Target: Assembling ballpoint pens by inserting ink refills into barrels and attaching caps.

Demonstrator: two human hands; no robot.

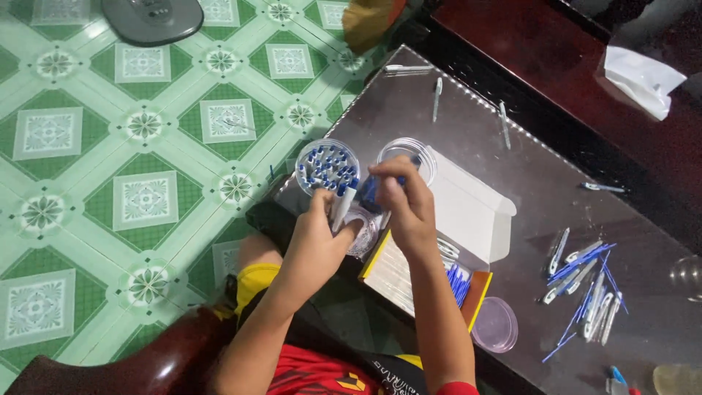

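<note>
One open cardboard box (468,212) lies on the grey table (541,183), just right of the hands: white flap raised, yellow-orange outer edges, white and blue pen parts inside. No labels, signs or screens seen.

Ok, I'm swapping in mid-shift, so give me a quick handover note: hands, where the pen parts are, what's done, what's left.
Left hand: holds a white pen barrel upright.
Right hand: pinches a small blue part beside the barrel's top.
Parts: round tub of blue caps and a clear tub just ahead; open box with blue refills.
Done: a pile of pens and refills lies to the right on the table.
Left: the barrel in hand looks unfinished.
</note>
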